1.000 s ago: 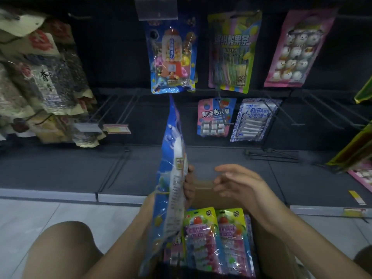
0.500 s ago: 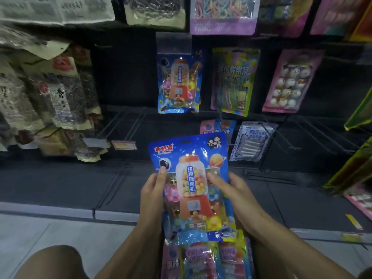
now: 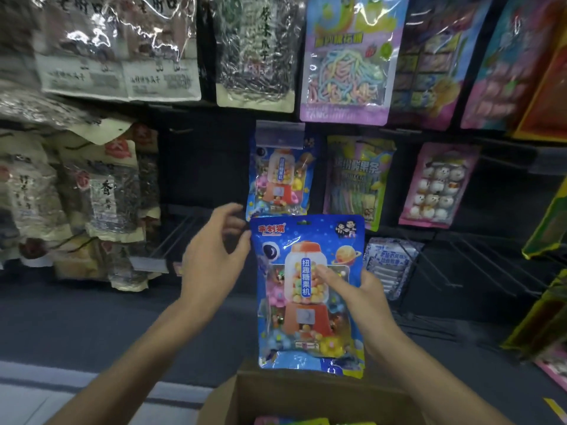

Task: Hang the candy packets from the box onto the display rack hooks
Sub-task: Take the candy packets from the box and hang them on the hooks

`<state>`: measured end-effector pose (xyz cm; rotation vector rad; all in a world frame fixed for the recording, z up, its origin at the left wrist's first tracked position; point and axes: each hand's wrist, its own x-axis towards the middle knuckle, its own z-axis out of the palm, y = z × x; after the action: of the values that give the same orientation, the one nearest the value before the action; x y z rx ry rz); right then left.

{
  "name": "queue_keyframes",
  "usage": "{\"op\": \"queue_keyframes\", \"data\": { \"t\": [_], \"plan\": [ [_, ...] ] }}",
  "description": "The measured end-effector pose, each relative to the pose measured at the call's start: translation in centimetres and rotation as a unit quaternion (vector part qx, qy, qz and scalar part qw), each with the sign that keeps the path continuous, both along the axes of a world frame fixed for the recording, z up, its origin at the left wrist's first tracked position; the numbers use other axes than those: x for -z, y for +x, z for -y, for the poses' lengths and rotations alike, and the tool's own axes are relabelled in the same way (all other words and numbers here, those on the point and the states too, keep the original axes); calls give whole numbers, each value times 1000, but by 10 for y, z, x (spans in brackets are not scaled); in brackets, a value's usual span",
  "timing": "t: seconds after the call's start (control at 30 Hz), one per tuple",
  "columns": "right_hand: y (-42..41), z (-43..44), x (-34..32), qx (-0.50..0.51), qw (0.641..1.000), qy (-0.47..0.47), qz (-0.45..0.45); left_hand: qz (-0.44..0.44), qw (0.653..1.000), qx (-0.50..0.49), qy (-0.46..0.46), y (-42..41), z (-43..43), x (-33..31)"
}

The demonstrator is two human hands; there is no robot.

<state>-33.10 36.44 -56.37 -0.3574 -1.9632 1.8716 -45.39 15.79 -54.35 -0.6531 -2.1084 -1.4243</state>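
Glossy blue plastic, flat and rectangular, the gumball-machine candy packet (image 3: 306,326) stands upright above the brown cardboard box (image 3: 306,394). The right hand (image 3: 365,296) pinches its right edge, thumb on the front. The left hand (image 3: 211,256) spreads loose-fingered, holding nothing, just beside its upper left corner. Farther back, a matching packet (image 3: 280,179) hangs on the rack.

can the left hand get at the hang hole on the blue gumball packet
Probably yes. The left hand is open beside the top left corner of the blue gumball packet, nothing lies between it and the hang hole, and the right hand grips the packet lower down, clear of the top.
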Motion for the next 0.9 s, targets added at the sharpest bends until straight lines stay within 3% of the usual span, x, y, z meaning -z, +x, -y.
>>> {"op": "queue_keyframes", "data": {
  "t": [0.07, 0.17, 0.33, 0.4, 0.47, 0.6, 0.7, 0.9],
  "plan": [
    [-11, -4, -6, 10, 1000, 3, -5, -144, 980, -74, -115, -16, -3, -31],
    [-27, -9, -12, 23, 1000, 13, -17, -314, 907, -156, -233, -40, -10, -79],
    [-53, -5, -24, 40, 997, 36, -52, -425, 806, -186, -368, -82, -25, -127],
    [-62, -2, -29, 42, 996, 52, -59, -443, 783, -170, -402, -91, -30, -133],
    [-71, -1, -35, 47, 996, 63, -50, -445, 788, -151, -398, -94, -32, -138],
    [-87, 2, -45, 23, 997, 57, -55, -391, 868, -77, -296, -86, -34, -154],
    [-94, 6, -51, 25, 996, 56, -71, -327, 907, -43, -260, -84, -35, -166],
    [-106, 9, -59, 49, 995, 38, -77, -203, 931, 17, -303, -88, -33, -192]
  ]
}}
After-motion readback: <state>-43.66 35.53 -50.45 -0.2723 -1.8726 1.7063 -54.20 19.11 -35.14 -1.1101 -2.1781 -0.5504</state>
